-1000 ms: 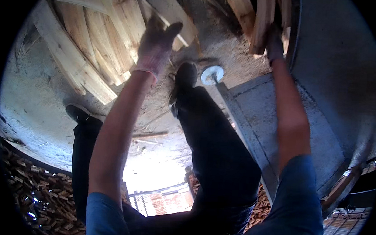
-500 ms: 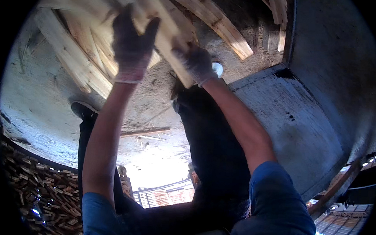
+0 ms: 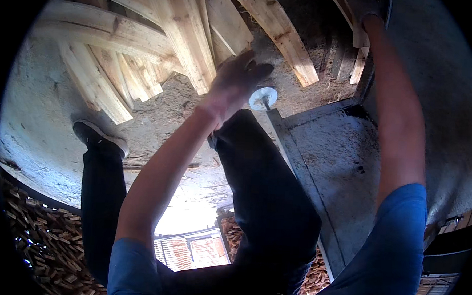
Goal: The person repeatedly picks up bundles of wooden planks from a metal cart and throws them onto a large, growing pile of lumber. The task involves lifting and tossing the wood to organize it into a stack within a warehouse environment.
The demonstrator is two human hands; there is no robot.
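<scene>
Boards: lay in a loose, criss-crossed pile at upper left, pale and bare, ends fanned toward the person; one long curved board ran crosswise, its right end reaching the steep top board.
Single board: slanted down right of the pile, knotty, its lower end apart from the others.
Left hand: gloved, blurred, partly open with thumb held away from the fingers; nothing seen in its grasp. Sat just beside the steep board's lower end; could not tell if touching.
Right hand: reached far up to the top right edge, dark and partly cut off; finger opening and any hold could not be told. Nearest thing was the right-hand boards, standing close to the grey metal wall.
Disc: round, whitish, just below the left hand, at the upper end of a metal bar.
Grey panel: flat, stained, right of the bar, below the right forearm.
Legs: dark trousers, knees apart; left shoe on the dusty floor.
Lower left: heap of small wood pieces.
</scene>
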